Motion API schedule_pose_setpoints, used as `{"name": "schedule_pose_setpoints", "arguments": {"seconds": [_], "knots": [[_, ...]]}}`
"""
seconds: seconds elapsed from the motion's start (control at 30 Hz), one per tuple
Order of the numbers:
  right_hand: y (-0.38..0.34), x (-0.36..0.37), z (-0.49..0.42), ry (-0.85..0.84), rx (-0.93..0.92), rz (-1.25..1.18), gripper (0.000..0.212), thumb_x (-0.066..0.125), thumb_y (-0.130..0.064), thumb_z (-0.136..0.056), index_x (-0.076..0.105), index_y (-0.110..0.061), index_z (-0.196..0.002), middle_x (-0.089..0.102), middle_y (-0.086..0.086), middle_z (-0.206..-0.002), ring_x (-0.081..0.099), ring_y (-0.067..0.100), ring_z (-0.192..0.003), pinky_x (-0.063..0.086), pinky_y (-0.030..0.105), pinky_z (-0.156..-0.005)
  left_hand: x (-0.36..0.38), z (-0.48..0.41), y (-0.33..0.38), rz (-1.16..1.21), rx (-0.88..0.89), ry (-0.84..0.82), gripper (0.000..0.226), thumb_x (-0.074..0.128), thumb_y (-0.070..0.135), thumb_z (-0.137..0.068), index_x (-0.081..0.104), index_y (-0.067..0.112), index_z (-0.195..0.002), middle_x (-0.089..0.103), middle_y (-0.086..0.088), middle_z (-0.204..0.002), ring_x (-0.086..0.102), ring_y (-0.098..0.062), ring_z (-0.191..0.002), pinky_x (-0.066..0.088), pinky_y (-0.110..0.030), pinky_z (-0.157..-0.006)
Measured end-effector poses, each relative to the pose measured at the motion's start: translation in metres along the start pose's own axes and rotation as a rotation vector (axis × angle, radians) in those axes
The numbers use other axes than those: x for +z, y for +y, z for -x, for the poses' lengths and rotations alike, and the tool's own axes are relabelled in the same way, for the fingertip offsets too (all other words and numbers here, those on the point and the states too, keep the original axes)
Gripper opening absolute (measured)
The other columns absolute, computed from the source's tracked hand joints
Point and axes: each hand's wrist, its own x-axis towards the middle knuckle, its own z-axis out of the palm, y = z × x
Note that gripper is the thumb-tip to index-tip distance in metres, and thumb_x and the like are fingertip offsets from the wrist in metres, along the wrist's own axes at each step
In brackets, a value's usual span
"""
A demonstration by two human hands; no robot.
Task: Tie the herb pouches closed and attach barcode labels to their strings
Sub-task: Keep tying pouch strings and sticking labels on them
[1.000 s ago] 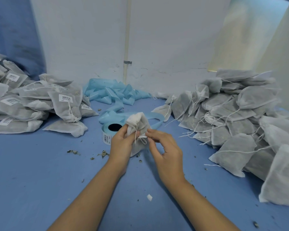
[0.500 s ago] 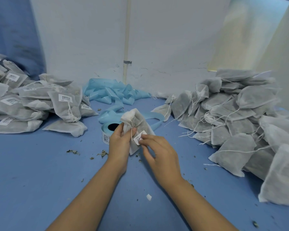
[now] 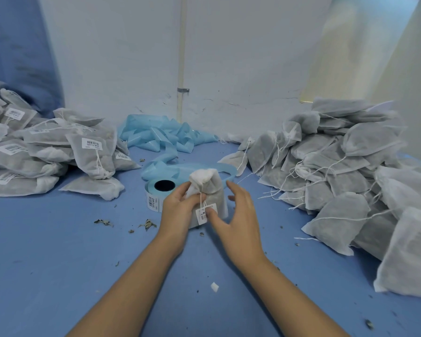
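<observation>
A grey herb pouch [image 3: 214,188] stands upright at the middle of the blue table, its top bunched and tied with white string. My left hand [image 3: 180,207] grips the pouch's left side, fingers curled round it just below the neck. A white barcode label [image 3: 204,214] hangs on the string in front of the pouch. My right hand [image 3: 238,210] hovers to the right with fingers spread and relaxed; its thumb tip touches the label. Behind the pouch sits a roll of barcode labels [image 3: 159,193] on blue backing.
A heap of labelled pouches [image 3: 58,152] lies at the left. A larger heap of unlabelled pouches [image 3: 350,173] with loose strings fills the right. Used blue backing tape [image 3: 165,135] is piled at the back by the wall. Herb crumbs and a white paper scrap [image 3: 214,287] dot the table.
My right hand let go of the label and opened, drawing back to the right. The label now hangs on the string. The left hand keeps holding the pouch.
</observation>
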Motion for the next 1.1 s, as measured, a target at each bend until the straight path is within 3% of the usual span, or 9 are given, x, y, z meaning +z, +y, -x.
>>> {"name": "schedule_pose_setpoints", "arguments": {"seconds": [0.13, 0.3, 0.47, 0.6, 0.73, 0.87, 0.97, 1.03, 1.1], "knots": [[0.002, 0.003, -0.002, -0.144, 0.237, -0.325, 0.031, 0.072, -0.022, -0.082, 0.056, -0.026, -0.109, 0.066, -0.015, -0.102, 0.062, -0.002, -0.092, 0.045, 0.009, -0.073, 0.000, 0.001, 0.001, -0.013, -0.029, -0.037, 0.023, 0.059, -0.002, -0.084, 0.069, 0.018, -0.087, 0.068, 0.001, -0.075, 0.063, -0.013, -0.068, 0.051, -0.021, -0.060], [0.003, -0.004, -0.006, 0.004, 0.328, -0.571, 0.019, 0.076, -0.014, -0.079, 0.065, -0.017, -0.094, 0.071, -0.006, -0.084, 0.065, 0.000, -0.071, 0.046, 0.012, -0.061, -0.003, 0.001, -0.005, -0.045, -0.127, -0.194, 0.016, 0.067, 0.013, -0.085, 0.068, 0.014, -0.100, 0.074, -0.008, -0.097, 0.070, -0.021, -0.088, 0.057, -0.030, -0.079], [0.003, -0.008, -0.009, 0.057, 0.391, -0.708, 0.018, 0.072, -0.018, -0.083, 0.067, -0.005, -0.095, 0.070, 0.006, -0.088, 0.064, 0.007, -0.071, 0.049, 0.015, -0.063, -0.006, -0.001, -0.008, -0.149, -0.160, -0.280, 0.017, 0.069, 0.018, -0.085, 0.069, 0.012, -0.101, 0.075, -0.005, -0.090, 0.072, -0.016, -0.080, 0.056, -0.019, -0.069], [0.003, -0.008, -0.010, 0.040, 0.420, -0.781, 0.021, 0.069, -0.021, -0.086, 0.070, -0.003, -0.095, 0.073, 0.011, -0.090, 0.066, 0.016, -0.078, 0.053, 0.030, -0.077, -0.011, -0.002, -0.006, -0.092, -0.188, -0.301, 0.022, 0.072, 0.022, -0.079, 0.070, 0.013, -0.099, 0.075, -0.004, -0.092, 0.072, -0.015, -0.077, 0.055, -0.017, -0.065], [0.004, -0.008, -0.009, 0.032, 0.412, -0.799, 0.016, 0.069, -0.022, -0.085, 0.071, -0.007, -0.092, 0.074, 0.007, -0.086, 0.067, 0.015, -0.077, 0.053, 0.026, -0.073, -0.013, -0.002, -0.005, -0.025, -0.209, -0.327, 0.034, 0.074, 0.029, -0.068, 0.071, 0.012, -0.097, 0.075, -0.007, -0.095, 0.072, -0.016, -0.079, 0.055, -0.017, -0.065], [0.005, -0.009, -0.010, 0.052, 0.413, -0.817, 0.012, 0.068, -0.022, -0.086, 0.071, -0.010, -0.088, 0.072, 0.005, -0.083, 0.065, 0.015, -0.078, 0.051, 0.028, -0.075, -0.012, -0.001, -0.004, -0.087, -0.196, -0.315, 0.030, 0.070, 0.033, -0.074, 0.071, 0.012, -0.095, 0.073, -0.010, -0.077, 0.067, -0.016, -0.062, 0.052, -0.018, -0.057], [0.004, -0.010, -0.012, 0.049, 0.416, -0.868, 0.014, 0.067, -0.024, -0.086, 0.070, -0.010, -0.088, 0.071, 0.003, -0.080, 0.065, 0.011, -0.073, 0.051, 0.022, -0.068, -0.011, -0.001, -0.002, -0.084, -0.209, -0.274, 0.014, 0.063, 0.022, -0.087, 0.067, 0.008, -0.087, 0.062, -0.006, -0.057, 0.054, -0.014, -0.051, 0.046, -0.019, -0.050], [0.005, -0.011, -0.013, 0.063, 0.441, -0.869, 0.014, 0.067, -0.026, -0.086, 0.069, -0.012, -0.085, 0.070, -0.002, -0.076, 0.062, 0.008, -0.064, 0.049, 0.017, -0.058, -0.010, -0.005, 0.006, 0.144, -0.187, -0.158, 0.009, 0.059, 0.014, -0.090, 0.064, 0.007, -0.089, 0.067, -0.001, -0.066, 0.060, -0.015, -0.062, 0.051, -0.019, -0.056], [0.007, -0.012, -0.014, 0.061, 0.464, -0.843, 0.015, 0.068, -0.027, -0.086, 0.068, -0.012, -0.085, 0.069, -0.003, -0.075, 0.060, 0.007, -0.061, 0.048, 0.016, -0.056, -0.012, -0.013, 0.019, 0.455, -0.093, -0.096, 0.016, 0.057, 0.012, -0.089, 0.060, 0.011, -0.104, 0.070, 0.003, -0.103, 0.068, -0.014, -0.096, 0.057, -0.023, -0.069]]}}
